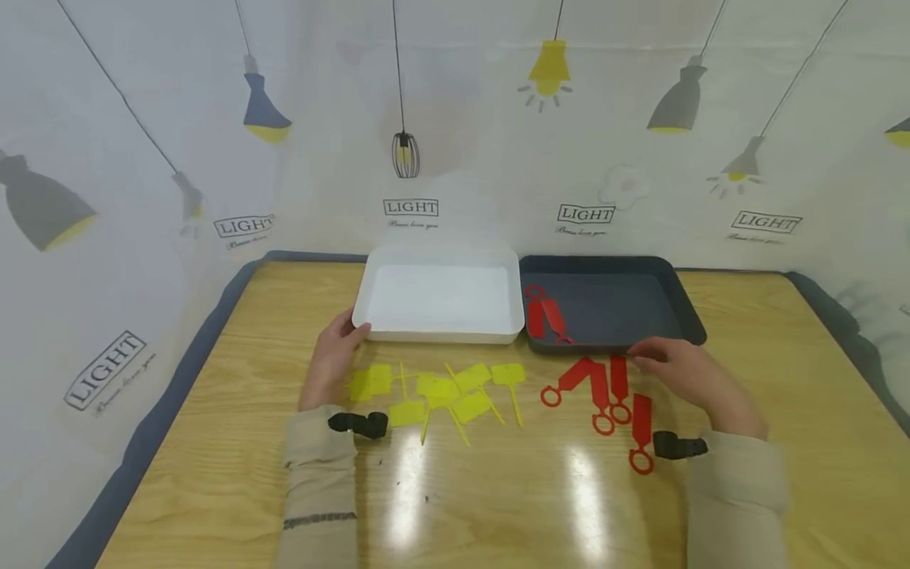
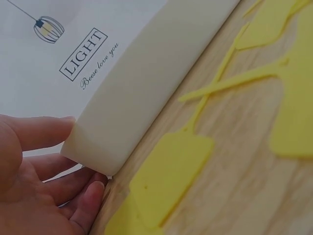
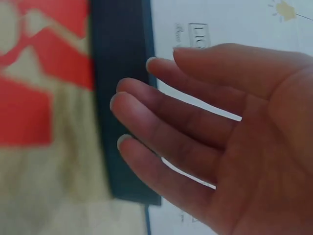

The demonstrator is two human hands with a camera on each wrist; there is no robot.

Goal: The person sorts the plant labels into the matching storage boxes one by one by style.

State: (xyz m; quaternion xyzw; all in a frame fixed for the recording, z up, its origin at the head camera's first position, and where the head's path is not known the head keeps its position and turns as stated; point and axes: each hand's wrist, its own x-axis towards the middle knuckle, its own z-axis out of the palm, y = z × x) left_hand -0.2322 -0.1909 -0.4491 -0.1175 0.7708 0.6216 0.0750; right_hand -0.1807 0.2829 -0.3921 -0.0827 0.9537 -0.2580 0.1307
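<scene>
At the front left corner of an empty white tray (image 1: 441, 294), my left hand (image 1: 332, 356) holds on. In the left wrist view the thumb lies at the rim of the tray wall (image 2: 132, 83) and the other fingers sit by its lower edge. My right hand (image 1: 686, 375) is at the front edge of a dark grey tray (image 1: 618, 308), fingers loosely bent with nothing held. In the right wrist view the fingers (image 3: 161, 117) are spread in front of that tray's side; whether they touch it I cannot tell. Two red tags (image 1: 553, 316) lie inside the dark tray.
Several yellow tags with thin stems (image 1: 472, 406) are scattered on the wooden table (image 1: 498, 506) before the white tray. Several red ring-ended tags (image 1: 599, 387) lie before the dark tray, near my right hand. Behind both trays hangs a lamp-printed cloth (image 1: 483, 158).
</scene>
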